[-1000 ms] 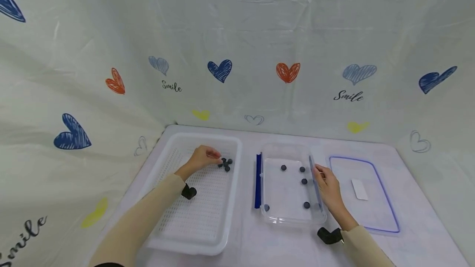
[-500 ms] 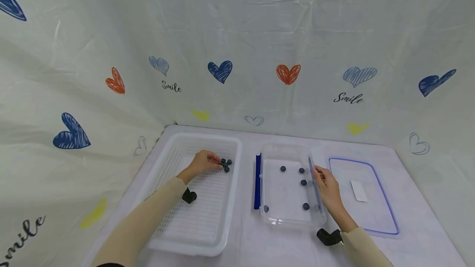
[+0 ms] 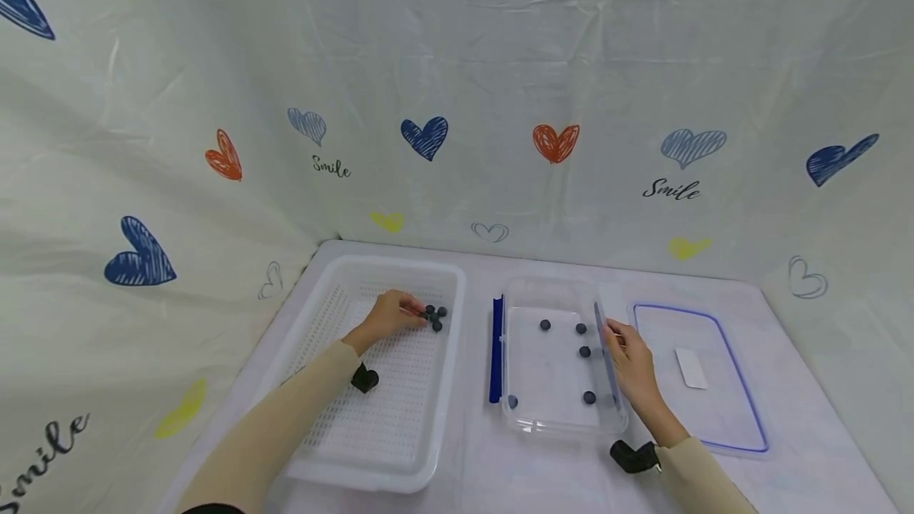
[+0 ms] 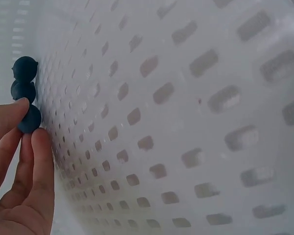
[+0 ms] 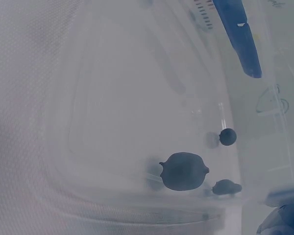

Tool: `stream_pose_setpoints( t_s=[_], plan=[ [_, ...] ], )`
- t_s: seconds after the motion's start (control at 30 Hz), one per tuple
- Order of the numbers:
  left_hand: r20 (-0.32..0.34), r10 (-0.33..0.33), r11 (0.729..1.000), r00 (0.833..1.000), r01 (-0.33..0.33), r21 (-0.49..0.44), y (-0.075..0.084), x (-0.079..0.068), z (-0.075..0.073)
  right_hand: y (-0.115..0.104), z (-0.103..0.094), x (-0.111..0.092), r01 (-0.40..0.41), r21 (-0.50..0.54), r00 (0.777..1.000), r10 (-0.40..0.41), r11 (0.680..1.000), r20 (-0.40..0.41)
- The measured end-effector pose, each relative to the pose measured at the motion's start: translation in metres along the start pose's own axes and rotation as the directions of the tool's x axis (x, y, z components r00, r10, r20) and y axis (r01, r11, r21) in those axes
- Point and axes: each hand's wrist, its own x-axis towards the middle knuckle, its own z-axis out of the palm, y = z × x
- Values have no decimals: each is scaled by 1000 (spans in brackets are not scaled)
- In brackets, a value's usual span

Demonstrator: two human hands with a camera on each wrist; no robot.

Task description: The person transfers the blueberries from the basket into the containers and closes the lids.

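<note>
My left hand (image 3: 389, 314) reaches into a white perforated basket (image 3: 428, 462). In the left wrist view its thumb and fingertips pinch a small dark ball (image 4: 30, 120). Other dark balls (image 3: 437, 326) cluster right beside those fingertips, near the basket's right wall; some show small nubs. To the right, my right hand (image 3: 631, 363) holds the raised side flap (image 3: 607, 347) of a clear plastic box (image 3: 546, 424). Several similar balls (image 3: 585, 352) lie spread out inside this box. The right wrist view shows a nubbed ball (image 5: 183, 171) through the plastic, while that hand is out of its picture.
A blue flap (image 3: 496, 351) stands out along the box's left side. Right of the box lies a clear lid (image 3: 728, 411) with a blue rim and a white label (image 3: 690, 367). A heart-printed curtain (image 3: 485, 62) hangs behind the table.
The left hand has lowered slightly toward the cluster of balls and its fingers have closed in on a ball. My right hand stays at the box's flap; the loose balls there lie as before.
</note>
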Motion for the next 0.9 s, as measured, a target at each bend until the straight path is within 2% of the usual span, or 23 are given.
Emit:
stream_pose_setpoints(
  t_s=[0.47,0.73,0.9],
  plan=[
    [33,49,999,998,-49,9,6,-1,-19,-2,-1,-1,-27,10,1000,27,1000,8],
    [-8,76,997,997,-76,29,17,-7,-31,-3,-2,-3,-34,7,999,34,999,12],
    [-25,79,997,997,-79,-5,25,-10,-37,-2,-2,-2,-30,10,999,30,999,13]
  ],
)
